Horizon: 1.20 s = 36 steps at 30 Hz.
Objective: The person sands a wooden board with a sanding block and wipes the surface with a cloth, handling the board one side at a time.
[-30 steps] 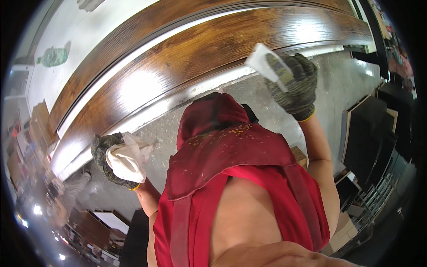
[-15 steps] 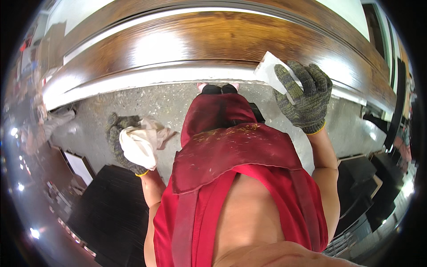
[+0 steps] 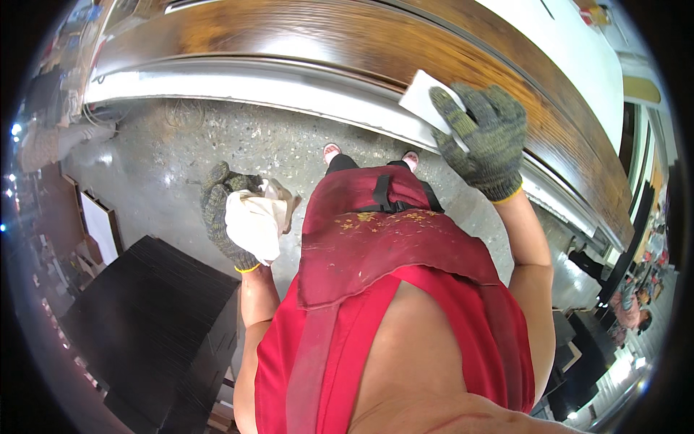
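While the person stands close against the long wooden panel [image 3: 303, 36], the right hand [image 3: 483, 137], in a grey knitted glove, lies flat with the fingers spread on a small white block [image 3: 421, 101]. This block rests on the glossy brown face of the panel, near its pale lower edge [image 3: 289, 79]. The grip here is open and pressing, not closed around the block; only the palm and the fingers keep it against the wood.

The left hand [image 3: 228, 217], also gloved, is lowered beside the red apron [image 3: 376, 231], well apart from the panel. Its grip is closed around a crumpled white cloth [image 3: 253, 224], which bulges out of the fist.

I think the main risk is at the right hand. Because the block is only pressed and not clasped, it could slide from under the fingers on the shiny finish and fall to the concrete floor [image 3: 181, 152]. Uneven pressure, or one corner of the block digging in, could also leave a mark on the lacquered wood. The glove fingers touch the panel beside the block, so they may smear it. A loose end of the cloth hangs near the apron, which carries yellow dust [image 3: 376, 217]; such dust could be carried to the panel. A dark stack of boards [image 3: 137, 318] stands just beside the person's left leg, so a step to that side may strike it.
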### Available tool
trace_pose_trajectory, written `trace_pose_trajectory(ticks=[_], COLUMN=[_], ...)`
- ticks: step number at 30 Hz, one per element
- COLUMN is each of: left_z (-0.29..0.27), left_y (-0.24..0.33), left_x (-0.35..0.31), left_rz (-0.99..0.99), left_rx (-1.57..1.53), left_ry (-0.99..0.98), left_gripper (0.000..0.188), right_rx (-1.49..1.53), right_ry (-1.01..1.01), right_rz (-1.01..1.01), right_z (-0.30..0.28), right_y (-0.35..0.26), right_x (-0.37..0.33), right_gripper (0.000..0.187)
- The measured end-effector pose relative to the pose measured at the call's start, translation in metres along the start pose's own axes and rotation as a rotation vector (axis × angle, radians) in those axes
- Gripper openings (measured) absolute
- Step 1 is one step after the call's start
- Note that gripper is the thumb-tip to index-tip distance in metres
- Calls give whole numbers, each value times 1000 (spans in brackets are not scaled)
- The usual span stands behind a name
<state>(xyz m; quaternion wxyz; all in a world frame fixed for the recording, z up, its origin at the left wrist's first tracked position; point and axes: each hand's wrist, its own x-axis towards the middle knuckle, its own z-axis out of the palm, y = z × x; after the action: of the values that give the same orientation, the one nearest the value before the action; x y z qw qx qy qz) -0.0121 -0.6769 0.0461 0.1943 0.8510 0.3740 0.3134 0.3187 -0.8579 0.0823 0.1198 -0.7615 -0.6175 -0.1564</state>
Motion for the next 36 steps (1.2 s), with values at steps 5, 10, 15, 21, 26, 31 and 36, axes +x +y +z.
trace_pose_trajectory(ticks=[5,10,15,21,26,31,36], left_z=[30,12,6,10,1,-4,-6], left_y=[-35,-52,-65,-70,-63,-73,-116], left_x=[14,41,47,28,44,47,67], left_rz=[-192,-101,-29,-323,-173,-186,-145], left_rx=[-47,-66,0,-170,-142,-38,2], left_ry=[31,-85,-135,-115,-66,-67,-47], left_gripper=[25,15,11,28,20,18,23], right_rx=[67,135,64,-40,-30,79,126], right_ry=[38,76,58,-80,-102,-64,-9], right_rz=[-75,-126,-126,-14,-17,-90,-170], right_z=[85,109,71,41,47,68,100], right_y=[-36,-72,-57,-24,-57,-90,-141], right_x=[78,136,106,20,44,110,194], right_gripper=[53,49,43,52,57,56,53])
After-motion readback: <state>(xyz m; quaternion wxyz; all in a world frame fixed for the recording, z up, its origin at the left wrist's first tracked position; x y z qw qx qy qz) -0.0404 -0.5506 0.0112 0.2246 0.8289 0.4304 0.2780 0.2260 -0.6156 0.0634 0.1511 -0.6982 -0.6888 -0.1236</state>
